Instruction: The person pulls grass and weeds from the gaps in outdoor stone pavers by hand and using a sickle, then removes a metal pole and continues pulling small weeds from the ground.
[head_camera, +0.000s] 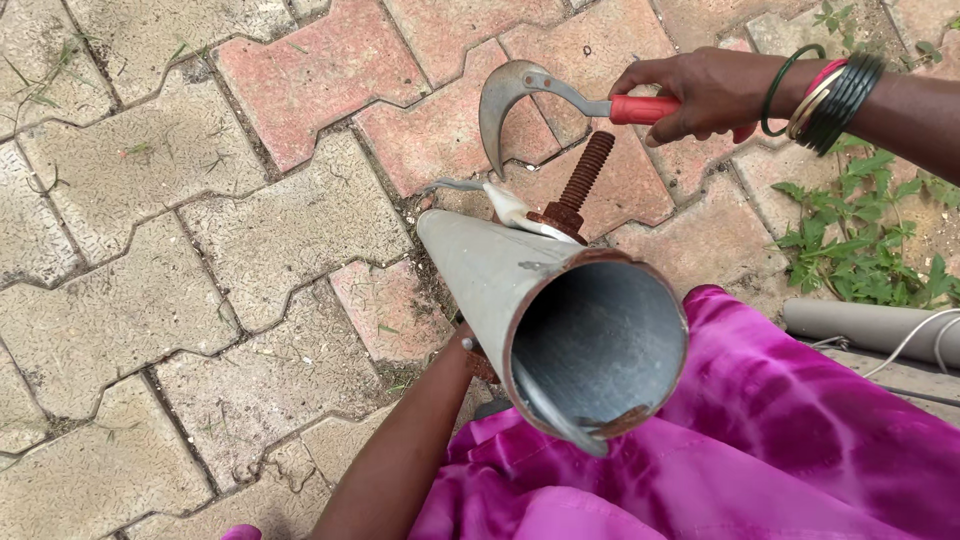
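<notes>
Two colours of interlocking paving blocks (200, 230), grey and faded red, lie below the steel pipe (560, 320) slanting up toward me. My right hand (700, 90) beyond the pipe's far end has its fingers wrapped around the red-handled sickle (520, 95). My left hand (470, 350) is hidden under the pipe; its grip I cannot tell. Weeds (860, 230) grow right of the pipe.

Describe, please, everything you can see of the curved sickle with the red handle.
The curved grey metal sickle with a red handle has a short hooked blade, dull and worn, joined by a thin metal neck to a smooth handle that looks plastic. The right hand closes around that handle, hiding most of it. The blade arcs down over the red and grey paving, its tip near the rusty threaded bolt on the grey metal pipe, apparently not touching it.
</notes>
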